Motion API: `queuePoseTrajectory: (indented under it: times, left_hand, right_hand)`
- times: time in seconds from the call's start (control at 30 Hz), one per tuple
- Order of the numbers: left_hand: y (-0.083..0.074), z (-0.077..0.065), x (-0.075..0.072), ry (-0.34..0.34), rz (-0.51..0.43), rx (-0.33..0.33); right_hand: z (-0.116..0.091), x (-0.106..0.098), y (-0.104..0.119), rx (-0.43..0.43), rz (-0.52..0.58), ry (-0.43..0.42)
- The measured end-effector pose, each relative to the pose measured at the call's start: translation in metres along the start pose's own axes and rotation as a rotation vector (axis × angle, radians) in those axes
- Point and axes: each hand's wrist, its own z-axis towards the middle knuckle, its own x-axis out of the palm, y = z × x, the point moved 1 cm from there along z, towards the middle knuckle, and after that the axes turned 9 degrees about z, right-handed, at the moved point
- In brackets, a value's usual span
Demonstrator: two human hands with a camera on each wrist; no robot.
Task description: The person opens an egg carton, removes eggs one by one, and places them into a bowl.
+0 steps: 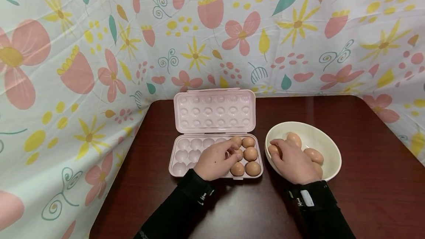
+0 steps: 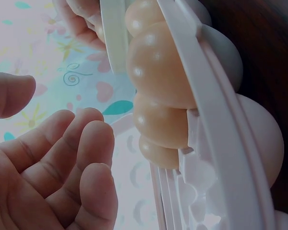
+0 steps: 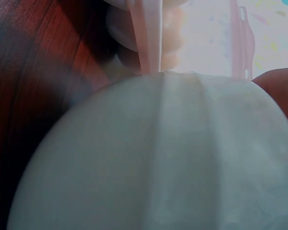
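A pink egg box point(image 1: 176, 158) stands with its lid point(image 1: 214, 111) raised, brown eggs in its right-hand columns. Over the box's middle hovers my left hand point(image 1: 214, 159), its fingers loosely bent beside an egg point(image 1: 238, 154); in the left wrist view the same hand point(image 2: 53, 172) holds nothing. My right hand point(image 1: 295, 161) reaches into a cream bowl point(image 1: 333, 158), thumb and forefinger around a brown egg point(image 1: 275, 151). Other eggs point(image 1: 313, 155) lie in the bowl beside it. The bowl's outer wall point(image 3: 134, 158) hides most of this hand in the right wrist view.
Both containers stand on a dark reddish-brown table point(image 1: 372, 150), the bowl just right of the box. A flower-printed cloth point(image 1: 212, 47) hangs behind the table and along its left and right sides. Bare cups point(image 1: 181, 156) show at the box's left.
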Motion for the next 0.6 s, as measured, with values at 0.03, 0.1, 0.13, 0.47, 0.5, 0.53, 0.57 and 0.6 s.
queuePoseTrajectory:
  times: [0.03,0.1,0.13,0.47,0.5,0.53,0.57,0.6]
  left_hand:
    - [0.0002,0.0001,-0.0001,-0.001,0.002,0.002]
    - [0.0005,0.0001,-0.0006,-0.004,0.009,0.006]
    - [0.0005,0.0001,-0.0008,-0.007,0.015,0.004]
    - [0.0011,0.004,-0.0013,-0.016,0.002,0.027]
    - [0.0011,0.005,-0.0011,-0.016,-0.003,0.033]
    - [0.0014,0.0061,-0.0011,-0.014,0.003,0.029]
    - [0.0013,0.0074,-0.0014,-0.008,0.006,0.026]
    - [0.0014,0.0088,-0.0018,-0.001,0.017,0.022]
  right_hand:
    - [-0.0001,0.0002,-0.0002,-0.007,0.0,0.002]
    - [-0.0002,0.0004,-0.0002,-0.022,0.0,0.0]
    - [-0.0003,0.0002,0.0003,-0.029,-0.001,-0.002]
    - [-0.0015,-0.0009,0.0027,-0.097,-0.009,-0.072]
    - [-0.0014,-0.0009,0.0034,-0.105,-0.009,-0.077]
    - [-0.0011,-0.0009,0.0038,-0.112,-0.009,-0.08]
    - [-0.0008,-0.0011,0.0047,-0.117,-0.008,-0.081]
    - [-0.0005,-0.0012,0.0056,-0.123,-0.006,-0.084]
